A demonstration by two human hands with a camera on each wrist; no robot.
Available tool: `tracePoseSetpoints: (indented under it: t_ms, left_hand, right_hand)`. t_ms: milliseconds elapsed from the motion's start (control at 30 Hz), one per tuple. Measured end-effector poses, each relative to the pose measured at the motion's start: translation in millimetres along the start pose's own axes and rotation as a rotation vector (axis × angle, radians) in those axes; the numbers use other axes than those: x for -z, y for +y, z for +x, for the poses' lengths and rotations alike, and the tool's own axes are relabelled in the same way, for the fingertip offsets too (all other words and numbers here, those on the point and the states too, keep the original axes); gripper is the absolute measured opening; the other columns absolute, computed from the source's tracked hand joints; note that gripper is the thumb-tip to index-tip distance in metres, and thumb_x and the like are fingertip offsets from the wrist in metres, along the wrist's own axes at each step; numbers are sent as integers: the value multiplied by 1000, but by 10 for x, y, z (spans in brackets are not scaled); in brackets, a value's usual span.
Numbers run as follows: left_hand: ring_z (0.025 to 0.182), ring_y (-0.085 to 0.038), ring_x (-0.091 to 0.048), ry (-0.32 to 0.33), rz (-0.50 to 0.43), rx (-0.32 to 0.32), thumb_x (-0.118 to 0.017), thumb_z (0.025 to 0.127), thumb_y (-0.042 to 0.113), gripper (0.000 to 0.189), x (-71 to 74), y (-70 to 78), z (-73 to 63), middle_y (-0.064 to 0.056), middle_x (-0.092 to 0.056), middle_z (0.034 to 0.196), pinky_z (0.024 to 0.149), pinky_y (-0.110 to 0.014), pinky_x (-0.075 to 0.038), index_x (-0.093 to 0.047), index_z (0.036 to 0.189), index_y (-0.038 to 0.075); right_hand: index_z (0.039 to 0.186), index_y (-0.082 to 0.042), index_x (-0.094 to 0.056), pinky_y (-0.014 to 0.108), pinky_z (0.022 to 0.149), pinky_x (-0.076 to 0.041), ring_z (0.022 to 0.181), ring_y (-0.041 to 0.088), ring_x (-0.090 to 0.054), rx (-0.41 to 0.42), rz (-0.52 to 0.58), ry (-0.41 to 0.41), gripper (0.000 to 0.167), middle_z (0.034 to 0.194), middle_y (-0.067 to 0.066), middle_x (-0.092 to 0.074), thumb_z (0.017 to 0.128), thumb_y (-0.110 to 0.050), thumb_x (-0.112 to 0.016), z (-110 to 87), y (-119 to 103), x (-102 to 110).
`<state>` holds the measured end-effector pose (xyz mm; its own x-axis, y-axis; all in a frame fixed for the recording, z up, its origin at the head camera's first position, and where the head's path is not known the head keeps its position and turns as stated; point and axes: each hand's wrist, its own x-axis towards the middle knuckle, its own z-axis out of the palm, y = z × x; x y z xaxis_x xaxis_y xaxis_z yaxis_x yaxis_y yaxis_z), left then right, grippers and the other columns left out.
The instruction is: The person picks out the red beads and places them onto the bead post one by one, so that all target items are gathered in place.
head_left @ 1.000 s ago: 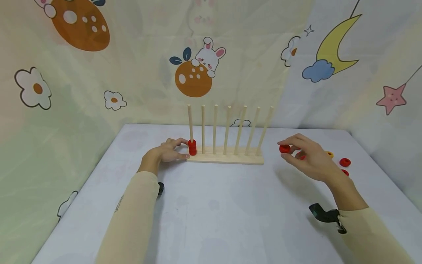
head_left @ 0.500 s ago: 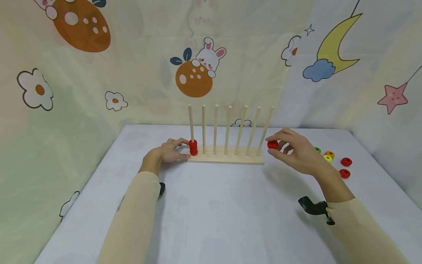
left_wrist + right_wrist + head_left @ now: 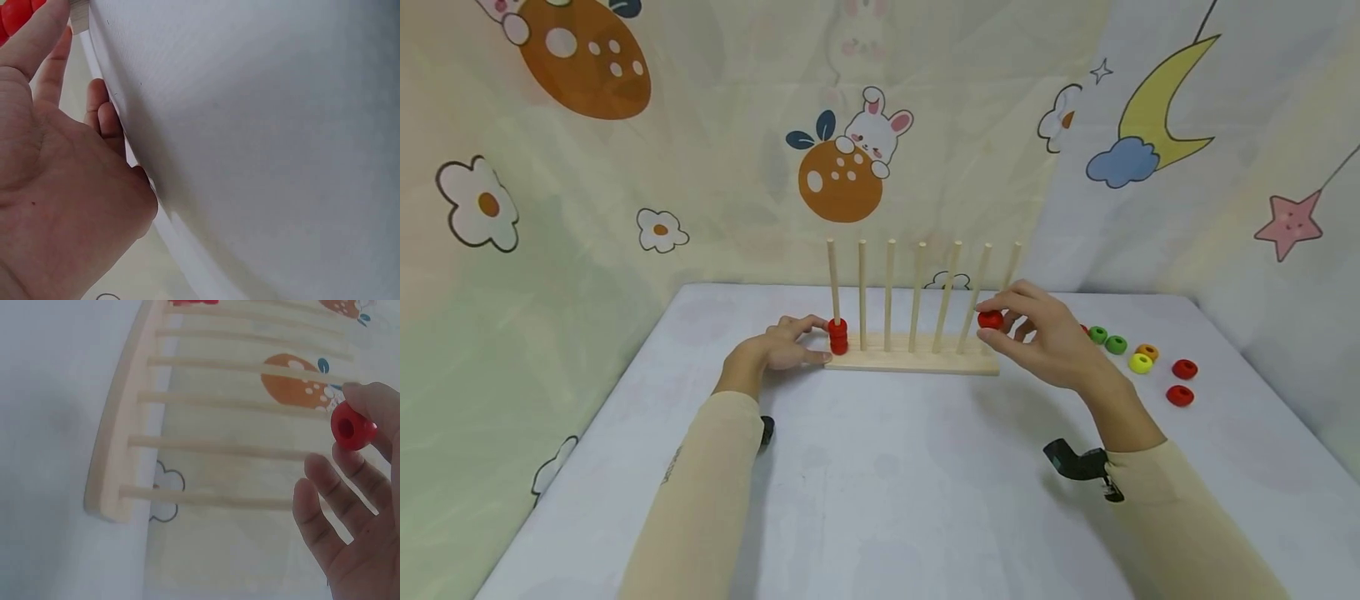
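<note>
A wooden peg rack [image 3: 917,362], a flat base with several upright pegs, stands at the back middle of the table. Red beads [image 3: 838,337] are stacked low on its leftmost peg. My left hand [image 3: 782,343] holds the rack's left end between thumb and forefinger, its fingertips beside that stack. In my right hand [image 3: 1045,337] a red bead [image 3: 990,321] is pinched between thumb and forefinger, raised in front of the right-hand pegs. The right wrist view shows the hole of this bead [image 3: 359,435] facing the camera, the other fingers spread.
Loose beads lie on the white table [image 3: 880,483] to the right: green beads [image 3: 1116,344], an orange bead [image 3: 1147,352], a yellow bead [image 3: 1140,363] and red beads [image 3: 1180,396]. One more red bead is partly hidden behind my right hand. A printed cloth hangs behind.
My right hand has carried the red bead leftward from the loose beads to the rack's right-hand pegs, uncovering more beads. My left hand and the rack stay in place.
</note>
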<state>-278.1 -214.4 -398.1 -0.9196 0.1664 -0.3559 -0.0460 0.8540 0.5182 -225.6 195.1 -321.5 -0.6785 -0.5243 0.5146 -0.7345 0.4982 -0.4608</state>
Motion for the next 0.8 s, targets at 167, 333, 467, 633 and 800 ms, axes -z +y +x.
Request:
tracePoseSetpoints:
  t_ms: [167, 333, 467, 633, 800]
  left_hand:
    - [147, -40, -25, 11, 7, -8, -68, 91, 54, 63, 14, -4, 3, -9, -29, 160, 111, -71, -29, -41, 148, 43]
    - [147, -39, -25, 10, 3, -26, -68, 91, 54, 63, 21, 6, -1, -9, -30, 160, 111, -71, -28, -42, 147, 42]
    - [146, -40, -26, 7, 3, -21, -69, 91, 54, 64, 6, -9, -1, -10, -30, 160, 111, -71, -29, -42, 148, 42]
    - [147, -39, -25, -1, 3, -8, -69, 91, 54, 64, -7, -31, 27, -8, -29, 161, 110, -72, -30, -41, 147, 44]
    - [146, -37, -26, 2, 5, 2, -70, 90, 53, 63, -10, -58, 61, -5, -30, 160, 109, -71, -31, -41, 146, 47]
  right_hand:
    - [118, -14, -72, 26, 63, -55, 81, 11, -62, 26, 45, 4, 29, 108, -4, -61, 90, -9, -79, 113, -72, -99]
    - [118, -14, -72, 28, 61, -55, 79, 11, -62, 73, 71, 11, 29, 105, -3, -59, 91, -9, -79, 219, -140, -190]
    - [119, -14, -73, 28, 61, -54, 80, 10, -62, 92, 74, 17, 30, 107, -3, -59, 91, -9, -78, 293, -182, -247]
    - [122, -15, -73, 28, 61, -54, 80, 13, -62, 101, 90, 43, 33, 110, 0, -61, 91, -8, -78, 361, -214, -300]
    - [122, -13, -73, 27, 61, -54, 81, 14, -62, 107, 114, 61, 33, 110, 2, -62, 90, -6, -78, 423, -264, -358]
